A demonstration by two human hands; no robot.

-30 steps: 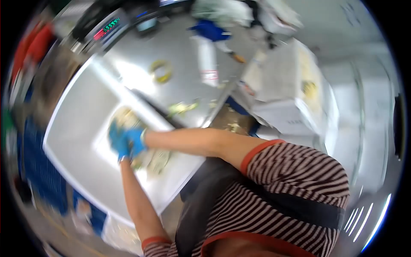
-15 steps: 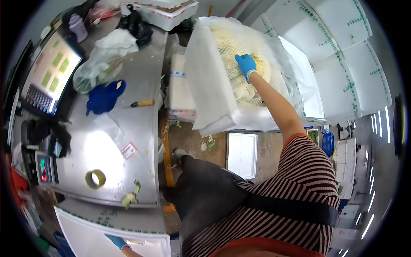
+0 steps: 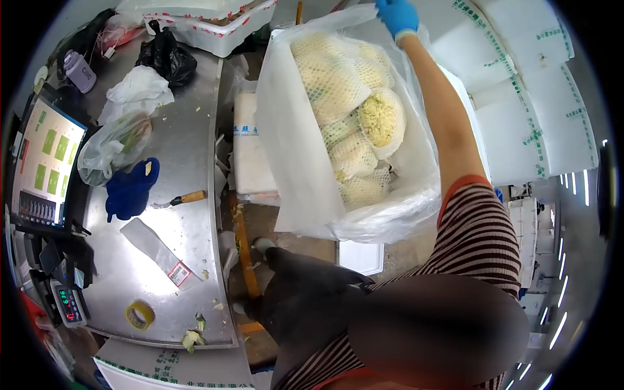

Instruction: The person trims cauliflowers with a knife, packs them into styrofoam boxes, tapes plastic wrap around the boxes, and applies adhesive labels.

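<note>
The gloved right hand (image 3: 398, 19) is near the far edge of the plastic liner (image 3: 383, 224); whether it pinches or spreads cannot be told. Netted cauliflowers (image 3: 331, 84) sit inside the liner, presumably to limit bruising

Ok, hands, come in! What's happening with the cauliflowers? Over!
Right hand at picture's top edge, grip unclear; left hand out of view. Cauliflowers netted, inside the liner. Liner open, forearm across one side.
</note>
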